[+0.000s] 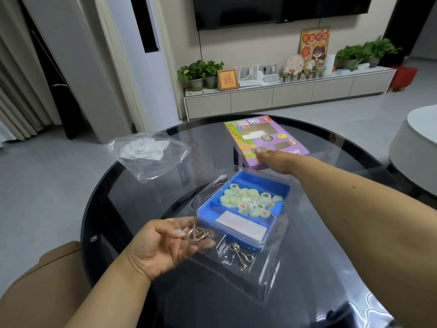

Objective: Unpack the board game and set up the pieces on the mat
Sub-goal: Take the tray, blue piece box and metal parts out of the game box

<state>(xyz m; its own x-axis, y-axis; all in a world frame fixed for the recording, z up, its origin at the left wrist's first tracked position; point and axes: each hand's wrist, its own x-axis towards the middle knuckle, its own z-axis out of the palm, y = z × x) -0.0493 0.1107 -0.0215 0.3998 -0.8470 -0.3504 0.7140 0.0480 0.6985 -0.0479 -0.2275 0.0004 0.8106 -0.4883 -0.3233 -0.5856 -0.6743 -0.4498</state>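
- Two hands are at work: the left hand (pixel 163 242) lies palm-up near the tabletop's near edge with a small metal ring puzzle (pixel 196 233) held loosely between thumb and fingers, while the right hand (pixel 269 157) reaches far across with its fingers laid on the near edge of the purple game box (pixel 267 140).
- Whether the right hand grips the box or only presses on it I cannot tell (the fingertips are foreshortened and partly hidden).
- Pieces (pixel 250 201) are not yet unpacked: the pale round discs lie heaped in the middle compartment of the blue tray (pixel 246 204), and a folded white sheet (pixel 241 227), probably the mat, fills the near compartment.
- A clear plastic cover (pixel 236 263) lies spread under and in front of the tray, with a second wire puzzle (pixel 241 256) resting on it.
- Judged from this, the step in hand is clearing the packaging: the box wants sliding well away, so the dark glass tabletop (pixel 319 256) has room for the mat.
- Best to set the ring puzzle down beside the crumpled clear bag (pixel 149 152) at the far left, freeing the left hand.
- Lift the sheet out before the discs, steadying the tray so it does not skate on the slick plastic.
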